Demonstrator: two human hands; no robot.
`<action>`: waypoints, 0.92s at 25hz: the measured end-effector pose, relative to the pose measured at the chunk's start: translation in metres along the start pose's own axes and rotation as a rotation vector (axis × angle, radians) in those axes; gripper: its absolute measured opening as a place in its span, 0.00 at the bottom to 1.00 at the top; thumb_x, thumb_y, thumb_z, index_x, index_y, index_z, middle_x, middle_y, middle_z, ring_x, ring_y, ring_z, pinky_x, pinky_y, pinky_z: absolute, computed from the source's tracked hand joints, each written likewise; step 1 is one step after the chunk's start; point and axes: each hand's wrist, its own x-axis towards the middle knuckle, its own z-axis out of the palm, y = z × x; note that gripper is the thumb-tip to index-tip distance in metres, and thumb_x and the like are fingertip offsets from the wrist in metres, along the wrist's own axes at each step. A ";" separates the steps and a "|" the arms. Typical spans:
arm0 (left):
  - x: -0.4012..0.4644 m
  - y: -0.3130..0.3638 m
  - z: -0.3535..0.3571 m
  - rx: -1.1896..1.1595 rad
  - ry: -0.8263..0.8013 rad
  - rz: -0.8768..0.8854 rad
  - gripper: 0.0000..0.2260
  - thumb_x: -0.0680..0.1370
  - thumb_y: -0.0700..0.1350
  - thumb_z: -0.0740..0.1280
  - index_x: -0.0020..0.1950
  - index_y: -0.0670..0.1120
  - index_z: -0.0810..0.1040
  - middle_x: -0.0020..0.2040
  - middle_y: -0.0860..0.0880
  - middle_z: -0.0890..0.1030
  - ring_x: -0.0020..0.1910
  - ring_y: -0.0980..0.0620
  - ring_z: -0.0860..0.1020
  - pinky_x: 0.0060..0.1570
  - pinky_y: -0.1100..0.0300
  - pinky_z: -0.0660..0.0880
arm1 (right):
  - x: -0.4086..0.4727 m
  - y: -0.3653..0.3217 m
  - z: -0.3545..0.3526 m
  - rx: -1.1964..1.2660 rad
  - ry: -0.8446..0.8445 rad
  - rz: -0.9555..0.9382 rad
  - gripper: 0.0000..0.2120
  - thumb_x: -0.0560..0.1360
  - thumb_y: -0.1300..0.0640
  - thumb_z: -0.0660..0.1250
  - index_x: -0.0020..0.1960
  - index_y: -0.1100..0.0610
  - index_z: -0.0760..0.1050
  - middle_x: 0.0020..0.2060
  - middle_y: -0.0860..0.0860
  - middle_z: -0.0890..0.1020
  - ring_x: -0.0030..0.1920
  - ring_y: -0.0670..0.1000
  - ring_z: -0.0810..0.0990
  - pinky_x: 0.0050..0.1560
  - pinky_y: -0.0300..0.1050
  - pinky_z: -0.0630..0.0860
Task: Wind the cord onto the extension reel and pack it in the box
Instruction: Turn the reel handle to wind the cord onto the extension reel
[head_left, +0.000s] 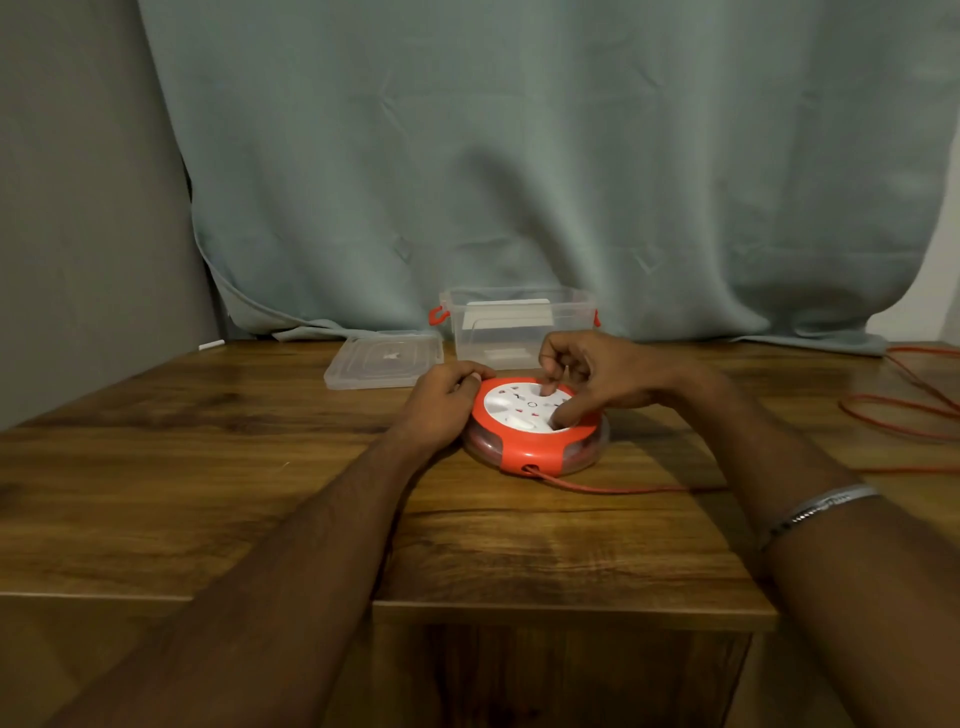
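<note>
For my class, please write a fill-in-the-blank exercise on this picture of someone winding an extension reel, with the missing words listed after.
1. The left hand holds the reel by its ____ edge.
2. The cord leaving the reel is ____ in colour.
3. The lid lies on the table, to the ____ of the clear box.
4. The right hand rests its fingers on the reel's ____ face.

Missing words: left; red; left; white

Head view, looking down, table (208, 493) close
</note>
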 end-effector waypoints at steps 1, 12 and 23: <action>0.000 0.000 0.000 0.000 0.002 -0.002 0.14 0.84 0.43 0.57 0.64 0.47 0.80 0.61 0.46 0.82 0.57 0.52 0.80 0.53 0.61 0.78 | 0.000 -0.002 0.001 -0.023 0.007 0.005 0.18 0.66 0.62 0.82 0.48 0.55 0.75 0.48 0.56 0.86 0.43 0.59 0.80 0.40 0.45 0.75; -0.002 0.001 0.000 0.018 0.014 0.016 0.13 0.84 0.44 0.58 0.64 0.47 0.80 0.60 0.47 0.82 0.57 0.51 0.80 0.57 0.57 0.79 | 0.003 -0.015 0.015 -0.224 0.073 0.086 0.21 0.69 0.46 0.78 0.27 0.53 0.70 0.21 0.43 0.72 0.28 0.42 0.72 0.35 0.45 0.68; -0.002 0.001 0.000 0.033 0.013 0.035 0.14 0.84 0.43 0.57 0.64 0.46 0.79 0.58 0.49 0.81 0.57 0.51 0.79 0.59 0.55 0.79 | 0.012 -0.018 0.023 -0.210 0.219 0.019 0.13 0.67 0.49 0.76 0.29 0.53 0.77 0.26 0.46 0.80 0.31 0.46 0.79 0.35 0.47 0.75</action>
